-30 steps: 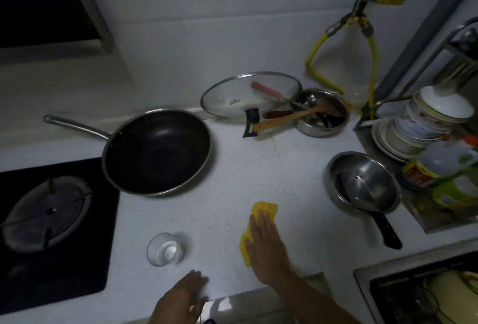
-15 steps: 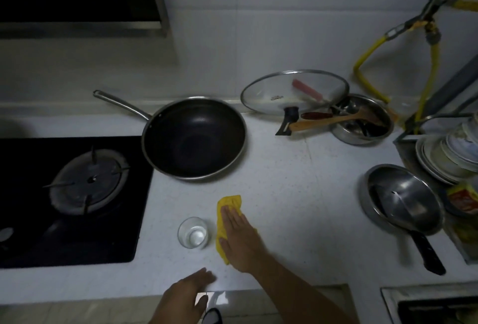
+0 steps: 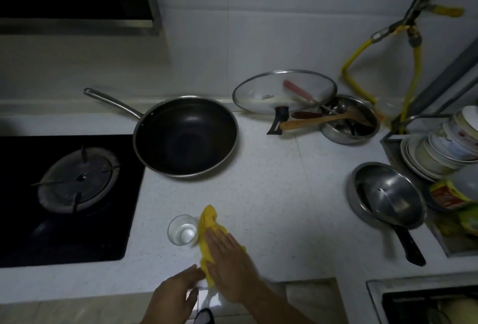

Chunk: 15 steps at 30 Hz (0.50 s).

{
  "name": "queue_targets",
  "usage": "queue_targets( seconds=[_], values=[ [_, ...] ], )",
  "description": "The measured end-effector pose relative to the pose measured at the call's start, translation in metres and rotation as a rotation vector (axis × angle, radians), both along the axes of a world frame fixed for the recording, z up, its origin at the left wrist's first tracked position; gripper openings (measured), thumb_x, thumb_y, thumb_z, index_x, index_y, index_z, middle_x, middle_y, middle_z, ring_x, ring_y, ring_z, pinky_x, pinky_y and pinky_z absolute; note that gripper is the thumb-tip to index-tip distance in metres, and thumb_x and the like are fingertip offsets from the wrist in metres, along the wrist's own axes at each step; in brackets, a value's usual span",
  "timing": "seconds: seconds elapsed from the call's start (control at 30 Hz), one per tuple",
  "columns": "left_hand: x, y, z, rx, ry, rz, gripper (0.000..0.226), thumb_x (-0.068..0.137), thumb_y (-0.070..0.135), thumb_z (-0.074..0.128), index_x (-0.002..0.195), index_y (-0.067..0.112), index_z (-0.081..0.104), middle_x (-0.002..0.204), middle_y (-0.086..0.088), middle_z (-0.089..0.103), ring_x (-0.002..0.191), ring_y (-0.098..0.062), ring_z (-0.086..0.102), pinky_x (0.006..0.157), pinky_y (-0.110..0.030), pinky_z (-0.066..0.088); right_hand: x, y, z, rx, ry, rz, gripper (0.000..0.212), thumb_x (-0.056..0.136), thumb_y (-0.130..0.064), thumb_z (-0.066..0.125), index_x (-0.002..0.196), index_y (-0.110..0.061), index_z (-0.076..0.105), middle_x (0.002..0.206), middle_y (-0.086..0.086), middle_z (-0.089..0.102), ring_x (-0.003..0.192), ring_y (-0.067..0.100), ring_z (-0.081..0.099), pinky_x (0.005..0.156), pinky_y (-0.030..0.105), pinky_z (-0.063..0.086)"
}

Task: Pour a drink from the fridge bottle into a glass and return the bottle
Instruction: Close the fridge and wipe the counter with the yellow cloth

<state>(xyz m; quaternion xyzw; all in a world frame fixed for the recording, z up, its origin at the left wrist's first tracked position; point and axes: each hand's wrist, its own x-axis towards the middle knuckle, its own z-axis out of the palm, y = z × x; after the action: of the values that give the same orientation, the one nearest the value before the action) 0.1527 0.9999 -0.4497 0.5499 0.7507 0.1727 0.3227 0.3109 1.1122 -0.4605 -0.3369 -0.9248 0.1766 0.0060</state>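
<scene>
Two hands: both low in the head view, at the near edge of the white bench [image 3: 284,194].
Right hand [image 3: 232,264]: flat, fingers straight and together, pressing a yellow cloth [image 3: 209,225] onto the bench.
Left hand [image 3: 173,295]: fingers relaxed and apart, holding nothing, resting at the bench edge just left of the cloth's near end.
Glass [image 3: 182,229]: upright on the bench, just left of the right hand's fingertips, touching or nearly touching the cloth; clear liquid shows at its bottom.
Bottle: cannot tell; none seen near the hands.
Wok [image 3: 185,136]: dark, beyond the hands, handle pointing away to the left.
Gas burner [image 3: 77,181]: well left of the left hand.
Steel pan [image 3: 385,194]: well right of the right hand.
Glass lid [image 3: 284,91]: far beyond the right hand, leaning at the wall.
</scene>
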Motion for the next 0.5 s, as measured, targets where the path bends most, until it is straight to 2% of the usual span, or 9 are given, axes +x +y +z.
queue_targets(
  seconds=[0.1,0.17,0.23,0.33,0.43,0.5],
  values=[
    [0.001,-0.002,-0.006,0.039,0.028,0.016,0.055,0.070,0.041,0.054,0.093,0.088,0.037,0.120,0.035,0.057,0.101,0.010,0.064,0.090,-0.012,0.047,0.019,-0.005,-0.001,-0.019,-0.015,-0.008,0.058,0.094,-0.043,0.041,0.150,-0.024,0.039,0.149,-0.003,0.051,0.135,0.017,0.051,0.111,0.035,0.025],
    [0.003,-0.001,-0.006,0.055,0.031,0.039,0.051,0.068,0.044,0.052,0.108,0.075,0.045,0.119,0.025,0.066,0.092,0.011,0.067,0.083,-0.015,0.050,0.036,-0.003,-0.002,-0.040,-0.055,-0.006,0.063,0.090,-0.039,0.044,0.151,-0.033,0.032,0.147,-0.004,0.053,0.132,0.017,0.054,0.108,0.036,0.027],
    [0.006,0.001,-0.006,0.058,0.050,0.063,0.049,0.068,0.040,0.059,0.111,0.061,0.053,0.117,0.018,0.070,0.087,0.005,0.070,0.080,-0.020,0.054,0.055,0.001,-0.002,-0.028,-0.082,-0.039,0.062,0.084,-0.037,0.045,0.146,-0.036,0.040,0.145,-0.004,0.056,0.128,0.017,0.057,0.106,0.037,0.029],
    [0.012,0.006,-0.001,0.045,0.114,0.026,0.038,0.069,0.041,0.059,0.104,0.049,0.070,0.117,0.013,0.072,0.094,-0.004,0.071,0.083,-0.026,0.056,0.085,0.011,-0.004,0.011,-0.104,-0.142,0.054,0.084,-0.035,0.045,0.136,-0.027,0.058,0.142,-0.002,0.058,0.125,0.020,0.061,0.106,0.038,0.029],
    [0.018,0.011,-0.002,0.095,0.234,-0.070,0.042,0.073,0.049,0.052,0.110,0.041,0.070,0.117,0.011,0.072,0.106,-0.007,0.066,0.079,-0.027,0.057,0.118,0.021,-0.008,0.064,-0.118,-0.274,0.047,0.091,-0.034,0.042,0.130,-0.018,0.065,0.139,0.006,0.060,0.122,0.027,0.063,0.105,0.040,0.032],
    [0.022,0.014,-0.006,0.126,0.264,-0.128,0.049,0.075,0.050,0.047,0.119,0.037,0.065,0.130,0.010,0.064,0.121,-0.004,0.052,0.082,-0.026,0.054,0.144,0.025,-0.010,0.077,-0.122,-0.417,0.051,0.104,-0.033,0.027,0.128,-0.010,0.065,0.140,0.014,0.059,0.123,0.033,0.061,0.105,0.042,0.034]
  ],
)
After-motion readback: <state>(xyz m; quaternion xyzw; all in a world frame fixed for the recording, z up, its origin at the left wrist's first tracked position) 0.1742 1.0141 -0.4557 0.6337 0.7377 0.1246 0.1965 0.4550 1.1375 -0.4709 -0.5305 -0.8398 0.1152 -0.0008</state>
